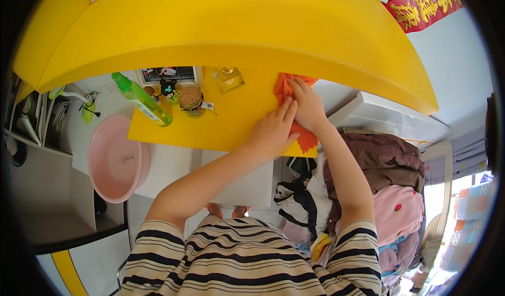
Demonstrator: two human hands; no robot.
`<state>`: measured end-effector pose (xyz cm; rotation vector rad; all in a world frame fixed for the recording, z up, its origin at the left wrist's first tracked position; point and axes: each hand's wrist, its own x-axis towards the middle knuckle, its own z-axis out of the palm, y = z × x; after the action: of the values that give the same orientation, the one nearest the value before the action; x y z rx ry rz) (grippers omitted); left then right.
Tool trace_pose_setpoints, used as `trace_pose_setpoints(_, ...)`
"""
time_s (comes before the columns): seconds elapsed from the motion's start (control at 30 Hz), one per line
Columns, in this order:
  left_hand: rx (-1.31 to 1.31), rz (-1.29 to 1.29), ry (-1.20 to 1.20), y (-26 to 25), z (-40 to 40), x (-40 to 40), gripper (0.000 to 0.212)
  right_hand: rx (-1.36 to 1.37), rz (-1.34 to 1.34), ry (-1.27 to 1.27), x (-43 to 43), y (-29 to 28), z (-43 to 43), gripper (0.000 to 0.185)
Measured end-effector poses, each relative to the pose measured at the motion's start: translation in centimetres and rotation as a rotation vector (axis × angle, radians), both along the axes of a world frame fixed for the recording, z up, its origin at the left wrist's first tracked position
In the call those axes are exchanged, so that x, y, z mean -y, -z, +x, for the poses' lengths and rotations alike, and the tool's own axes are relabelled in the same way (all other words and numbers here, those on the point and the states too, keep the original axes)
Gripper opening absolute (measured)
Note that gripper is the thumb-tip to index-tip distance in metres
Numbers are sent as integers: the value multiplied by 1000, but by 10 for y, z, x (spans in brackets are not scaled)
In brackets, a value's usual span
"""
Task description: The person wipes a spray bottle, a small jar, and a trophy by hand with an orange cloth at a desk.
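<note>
An orange cloth [304,139] lies crumpled at the right end of a yellow shelf [221,126]. My right hand [308,105] presses on the cloth, fingers pointing away from me. Against it, from the left, comes my left hand [272,132], its fingertips touching the right hand and its thumb near the cloth; whether it grips any cloth is hidden. On the same shelf, left of my hands, stand a square glass bottle [229,81], a cork-topped glass jar [191,102], a small black-eared figurine [169,90] and a green spray bottle [143,103].
A thick yellow upper shelf [236,23] overhangs the far side. Below left, a pink plastic basin [114,158] sits on a white surface beside a green clip lamp [87,112]. A picture frame [199,77] stands behind the figurines. Piled clothes [390,169] crowd the right side.
</note>
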<state>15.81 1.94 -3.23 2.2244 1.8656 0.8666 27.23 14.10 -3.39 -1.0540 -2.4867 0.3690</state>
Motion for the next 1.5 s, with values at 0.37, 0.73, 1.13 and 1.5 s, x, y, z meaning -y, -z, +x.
trace_pose_setpoints(0.37,39,55,50,-14,-9,31,48,54,332,-156,42,5,-7,50)
trace_pose_setpoints(0.73,-7,148,-98,3,-41,-65,36,-9,12,-51,-57,17,-42,41)
trace_pose_setpoints(1.13,45,-58,-52,-31,-14,-76,45,-151,17,7,-78,41,6,41)
trace_pose_setpoints(1.5,173,-369,249,-10,-6,-109,44,-264,-39,14,-90,54,21,41)
